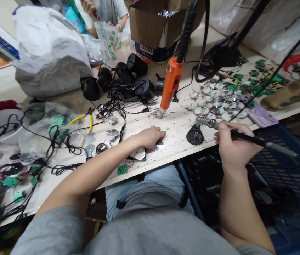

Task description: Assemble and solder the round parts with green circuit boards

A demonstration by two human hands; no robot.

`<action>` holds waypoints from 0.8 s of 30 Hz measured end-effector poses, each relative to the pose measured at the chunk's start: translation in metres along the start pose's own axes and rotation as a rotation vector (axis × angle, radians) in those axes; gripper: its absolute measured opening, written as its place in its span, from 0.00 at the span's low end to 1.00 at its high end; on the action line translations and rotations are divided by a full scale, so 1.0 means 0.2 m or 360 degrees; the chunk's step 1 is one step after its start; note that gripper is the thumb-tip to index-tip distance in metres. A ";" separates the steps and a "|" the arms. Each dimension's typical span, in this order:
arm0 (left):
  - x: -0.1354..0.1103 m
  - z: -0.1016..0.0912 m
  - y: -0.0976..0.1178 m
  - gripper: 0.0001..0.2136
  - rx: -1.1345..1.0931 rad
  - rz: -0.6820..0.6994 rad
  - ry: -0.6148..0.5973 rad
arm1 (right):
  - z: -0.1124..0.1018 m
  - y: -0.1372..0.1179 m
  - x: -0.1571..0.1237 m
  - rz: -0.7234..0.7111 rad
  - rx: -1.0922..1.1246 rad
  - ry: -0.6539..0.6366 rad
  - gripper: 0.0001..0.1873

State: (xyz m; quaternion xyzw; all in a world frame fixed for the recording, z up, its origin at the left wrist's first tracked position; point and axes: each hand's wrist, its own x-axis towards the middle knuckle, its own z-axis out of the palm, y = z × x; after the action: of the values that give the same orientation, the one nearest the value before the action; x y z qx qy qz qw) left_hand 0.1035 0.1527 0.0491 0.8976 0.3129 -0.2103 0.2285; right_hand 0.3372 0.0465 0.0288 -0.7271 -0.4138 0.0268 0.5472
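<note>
My left hand (148, 137) rests on the white workbench (176, 131), fingers curled over a small round metal LED part (159, 145). A white LED disc (139, 153) lies just below that wrist. My right hand (232, 143) is closed around the black handle of a soldering iron (261, 142), whose tip sits in the coiled stand (205, 121) on a black base (194, 135). An orange electric screwdriver (171, 82) hangs tip-down over a small part (158, 113) between the hands and farther back.
A heap of white LED discs (213, 101) and green circuit boards (256, 79) lies at right. Black speaker housings (128, 79) with tangled wires sit behind, yellow pliers (86, 118) to the left, a cardboard box (155, 24) at back. Another person's hands (94, 10) work beyond. A blue crate (295, 170) stands below right.
</note>
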 end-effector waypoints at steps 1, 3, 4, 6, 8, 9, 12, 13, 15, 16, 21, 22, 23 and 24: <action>0.00 0.00 -0.01 0.18 -0.0013 0.0002 -0.0005 | 0.02 0.01 -0.03 0.0166 0.0126 -0.0015 0.19; 0.01 0.02 -0.02 0.17 -0.0034 0.0005 -0.0006 | 0.06 0.04 -0.11 0.0443 0.0286 -0.0103 0.26; 0.01 0.02 -0.02 0.17 -0.0041 0.0015 -0.0001 | 0.07 0.06 -0.16 0.0526 0.0315 -0.0205 0.28; 0.01 0.04 -0.04 0.16 -0.0057 0.0038 0.0012 | 0.11 0.08 -0.26 0.0592 0.0360 -0.0467 0.27; 0.02 0.05 -0.05 0.17 -0.0082 0.0044 0.0026 | 0.17 0.07 -0.34 0.0591 0.0426 -0.0745 0.24; 0.02 0.05 -0.05 0.17 -0.0094 0.0041 0.0033 | 0.21 0.06 -0.37 0.0583 0.0449 -0.0867 0.22; 0.02 0.06 -0.06 0.17 -0.0115 0.0044 0.0053 | 0.31 0.02 -0.39 0.0548 0.0430 -0.1118 0.15; 0.02 0.06 -0.06 0.17 -0.0118 0.0047 0.0058 | 0.33 0.00 -0.39 0.0536 0.0401 -0.1170 0.13; 0.02 0.07 -0.06 0.17 -0.0118 0.0046 0.0057 | 0.36 -0.02 -0.38 0.0510 0.0334 -0.1229 0.11; 0.02 0.06 -0.06 0.17 -0.0112 0.0046 0.0054 | 0.37 -0.03 -0.38 0.0499 0.0306 -0.1239 0.10; 0.02 0.06 -0.07 0.15 -0.0075 0.0089 0.0055 | 0.38 -0.05 -0.40 0.0469 0.0267 -0.1218 0.09; 0.02 0.06 -0.07 0.15 -0.0077 0.0097 0.0058 | 0.38 -0.05 -0.40 0.0463 0.0262 -0.1206 0.09; 0.02 0.06 -0.08 0.15 -0.0080 0.0104 0.0063 | 0.38 -0.05 -0.40 0.0455 0.0252 -0.1190 0.10; 0.02 0.07 -0.08 0.15 -0.0082 0.0113 0.0074 | 0.39 -0.05 -0.41 0.0446 0.0238 -0.1174 0.11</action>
State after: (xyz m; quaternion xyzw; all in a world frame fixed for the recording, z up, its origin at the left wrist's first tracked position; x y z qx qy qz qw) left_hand 0.0918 0.1586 0.0323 0.9065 0.2915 -0.1730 0.2515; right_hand 0.2397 0.0554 -0.0275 -0.6763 -0.4761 0.3903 0.4044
